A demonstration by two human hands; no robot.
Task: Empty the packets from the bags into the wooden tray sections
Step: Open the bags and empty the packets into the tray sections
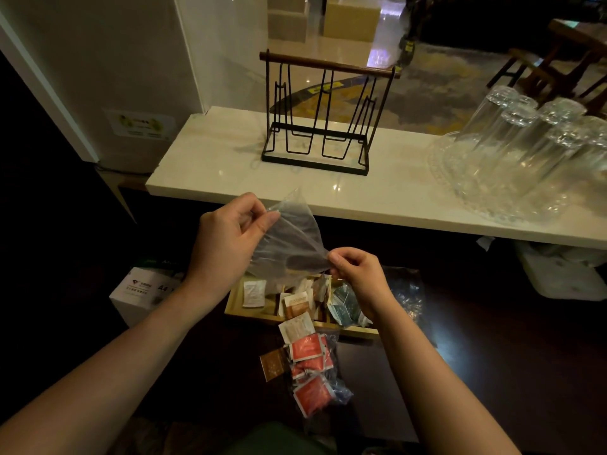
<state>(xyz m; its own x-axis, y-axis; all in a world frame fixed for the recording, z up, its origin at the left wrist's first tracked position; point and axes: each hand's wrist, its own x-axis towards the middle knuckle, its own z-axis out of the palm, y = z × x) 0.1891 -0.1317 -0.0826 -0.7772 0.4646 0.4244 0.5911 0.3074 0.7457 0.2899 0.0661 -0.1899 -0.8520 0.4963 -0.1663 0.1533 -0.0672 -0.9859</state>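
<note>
We've got the clear bag [289, 238] pinched by left hand [226, 238] and right hand [356, 274] above the wooden tray [249, 315]; it looks empty, so next the near bag of red packets [312, 372]

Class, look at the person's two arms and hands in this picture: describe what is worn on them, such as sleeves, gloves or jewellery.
Both forearms are bare up to the frame's edge: no sleeves show. The left hand and the right hand wear no gloves, and no rings, watch or bracelet can be seen on the fingers or wrists.
</note>
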